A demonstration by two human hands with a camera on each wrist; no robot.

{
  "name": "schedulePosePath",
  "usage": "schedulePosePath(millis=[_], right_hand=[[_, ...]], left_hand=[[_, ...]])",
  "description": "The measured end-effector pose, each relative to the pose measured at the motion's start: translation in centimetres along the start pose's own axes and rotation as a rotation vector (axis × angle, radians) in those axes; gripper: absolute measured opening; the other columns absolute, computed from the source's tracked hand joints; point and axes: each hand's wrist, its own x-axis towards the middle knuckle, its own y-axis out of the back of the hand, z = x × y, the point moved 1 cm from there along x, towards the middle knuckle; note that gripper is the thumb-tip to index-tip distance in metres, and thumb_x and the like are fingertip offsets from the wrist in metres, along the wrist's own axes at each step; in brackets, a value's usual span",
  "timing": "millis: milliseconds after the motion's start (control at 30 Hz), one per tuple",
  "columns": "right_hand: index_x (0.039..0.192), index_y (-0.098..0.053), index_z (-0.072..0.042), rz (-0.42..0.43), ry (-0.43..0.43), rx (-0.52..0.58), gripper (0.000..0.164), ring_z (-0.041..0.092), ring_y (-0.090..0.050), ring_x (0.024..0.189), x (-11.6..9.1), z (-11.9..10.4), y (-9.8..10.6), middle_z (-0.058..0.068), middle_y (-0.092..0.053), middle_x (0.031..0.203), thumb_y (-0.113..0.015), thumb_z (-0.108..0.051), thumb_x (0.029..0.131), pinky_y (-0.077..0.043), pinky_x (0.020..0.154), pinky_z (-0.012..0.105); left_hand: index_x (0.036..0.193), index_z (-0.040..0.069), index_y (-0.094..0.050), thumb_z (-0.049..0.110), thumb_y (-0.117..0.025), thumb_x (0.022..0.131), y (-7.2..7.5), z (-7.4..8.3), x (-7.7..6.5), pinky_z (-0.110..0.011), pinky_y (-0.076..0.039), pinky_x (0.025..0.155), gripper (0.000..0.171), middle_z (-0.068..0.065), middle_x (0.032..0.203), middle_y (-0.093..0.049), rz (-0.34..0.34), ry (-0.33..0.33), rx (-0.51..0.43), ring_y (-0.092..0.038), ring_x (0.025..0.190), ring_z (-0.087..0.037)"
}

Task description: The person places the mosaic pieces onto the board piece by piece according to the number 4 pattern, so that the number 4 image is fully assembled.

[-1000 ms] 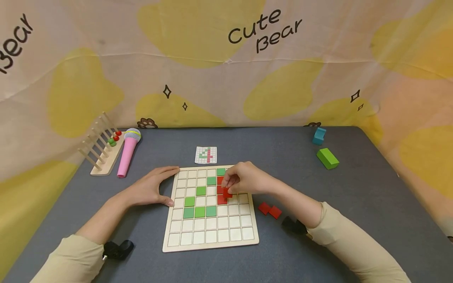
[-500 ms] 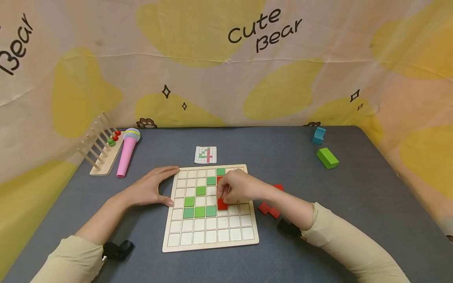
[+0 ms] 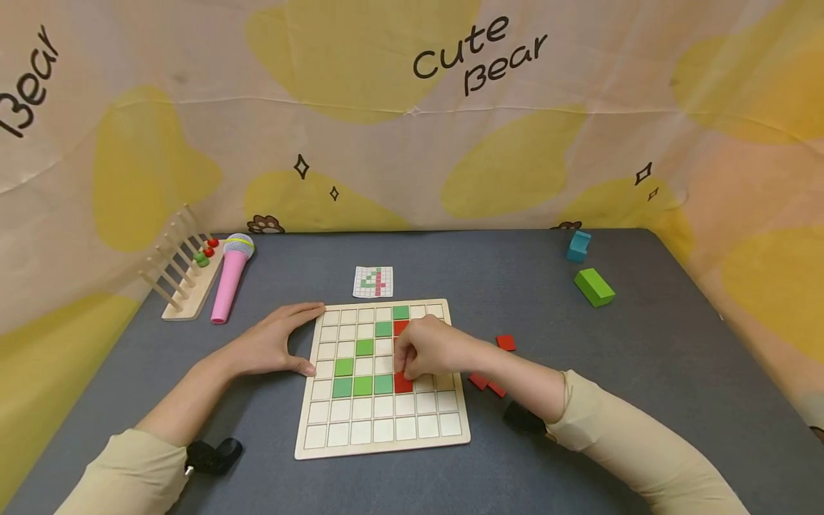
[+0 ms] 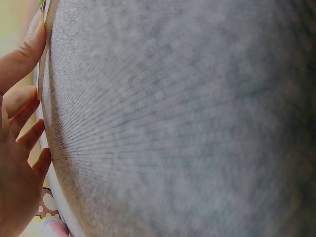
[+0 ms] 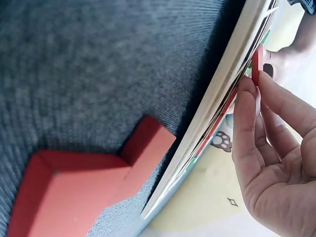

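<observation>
My right hand (image 3: 440,348) pinches a square red tile (image 3: 403,384) between thumb and fingertips, low over the wooden grid board (image 3: 383,452). In the right wrist view the tile (image 5: 256,65) stands tilted against the board's face, one edge up. It sits at the square right of a row of green tiles (image 3: 363,385), below a column of red tiles mostly covered by my hand. My left hand (image 3: 270,345) rests at the board's left edge, thumb and forefinger spread along it; in the left wrist view its thumb (image 4: 27,52) touches the rim.
Loose red tiles (image 3: 506,343) lie right of the board, partly under my forearm. A small pattern card (image 3: 373,282) lies behind it. A pegged wooden rack (image 3: 187,304) and pink toy microphone (image 3: 228,286) are at left. A green block (image 3: 595,287) and blue block (image 3: 579,246) are at right.
My right hand has moved toward me down the red column, carrying the red tile from beside the column to the square beside the green row. My left hand has stayed put.
</observation>
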Motion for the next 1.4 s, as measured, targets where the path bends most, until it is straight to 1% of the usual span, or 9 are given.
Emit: schedulePosePath(millis=[400, 567, 733, 867, 1067, 1167, 1267, 1400], right_hand=[[0.077, -0.075, -0.013, 0.019, -0.004, -0.020, 0.012, 0.002, -0.057, 0.062, -0.1, 0.3, -0.1, -0.006, -0.070, 0.068, -0.077, -0.001, 0.076, -0.046, 0.060, 0.018], [0.079, -0.075, -0.013, 0.044, -0.011, -0.002, 0.009, 0.001, -0.057, 0.062, -0.6, 1.1, 0.9, -0.007, -0.070, 0.070, -0.076, -0.004, 0.078, -0.047, 0.061, 0.018], [0.083, -0.074, -0.014, 0.074, -0.008, 0.023, 0.011, 0.000, -0.060, 0.067, -1.5, 2.7, 2.4, -0.006, -0.072, 0.076, -0.075, -0.004, 0.079, -0.050, 0.065, 0.017], [0.091, -0.074, -0.011, 0.052, -0.001, 0.073, 0.010, 0.003, -0.064, 0.074, -2.5, 4.0, 3.7, -0.002, -0.073, 0.083, -0.075, -0.005, 0.082, -0.053, 0.070, 0.019], [0.099, -0.073, -0.009, 0.005, -0.012, 0.113, 0.016, 0.008, -0.066, 0.080, -3.9, 5.9, 5.3, 0.001, -0.073, 0.090, -0.075, -0.007, 0.084, -0.056, 0.074, 0.022], [0.100, -0.073, -0.009, -0.014, -0.029, 0.102, 0.018, 0.008, -0.066, 0.081, -4.3, 6.8, 5.7, 0.004, -0.073, 0.092, -0.076, -0.007, 0.083, -0.056, 0.075, 0.022], [0.098, -0.074, -0.011, -0.039, -0.043, 0.088, 0.018, 0.007, -0.066, 0.080, -4.6, 7.7, 5.7, 0.003, -0.073, 0.091, -0.078, -0.008, 0.081, -0.056, 0.074, 0.022], [0.095, -0.075, -0.012, -0.112, -0.040, 0.105, 0.018, 0.007, -0.065, 0.077, -5.0, 8.4, 5.5, 0.002, -0.074, 0.087, -0.081, -0.009, 0.078, -0.056, 0.071, 0.022]], left_hand=[[0.148, 0.004, -0.043, 0.051, -0.086, 0.066, -0.2, -0.2, 0.1, -0.060, -0.034, 0.111, 0.104, -0.016, 0.152, -0.045, 0.011, -0.006, 0.001, -0.041, 0.139, -0.040], [0.148, 0.004, -0.043, 0.051, -0.086, 0.066, -0.2, -0.2, 0.1, -0.060, -0.034, 0.111, 0.104, -0.017, 0.152, -0.045, 0.009, -0.002, 0.002, -0.041, 0.139, -0.040], [0.148, 0.004, -0.043, 0.052, -0.086, 0.067, -0.1, -0.1, 0.1, -0.061, -0.034, 0.111, 0.104, -0.017, 0.152, -0.044, 0.003, 0.002, 0.007, -0.040, 0.139, -0.041], [0.148, 0.004, -0.043, 0.051, -0.086, 0.067, -0.1, 0.0, 0.0, -0.061, -0.034, 0.111, 0.104, -0.017, 0.152, -0.044, 0.004, 0.002, 0.005, -0.040, 0.139, -0.041], [0.148, 0.004, -0.043, 0.052, -0.086, 0.066, 0.0, 0.0, 0.0, -0.061, -0.034, 0.111, 0.104, -0.017, 0.153, -0.044, 0.001, 0.008, 0.000, -0.040, 0.139, -0.041], [0.149, 0.006, -0.042, 0.053, -0.085, 0.067, -0.1, -0.1, -0.1, -0.061, -0.034, 0.112, 0.104, -0.017, 0.153, -0.043, -0.003, 0.014, 0.007, -0.040, 0.140, -0.041], [0.149, 0.007, -0.042, 0.054, -0.085, 0.067, -0.1, -0.2, 0.0, -0.061, -0.033, 0.112, 0.104, -0.016, 0.154, -0.043, -0.005, 0.017, 0.012, -0.039, 0.140, -0.040], [0.149, 0.006, -0.042, 0.054, -0.085, 0.067, -0.1, -0.2, 0.0, -0.061, -0.033, 0.112, 0.104, -0.017, 0.153, -0.043, -0.006, 0.017, 0.012, -0.039, 0.140, -0.040]])
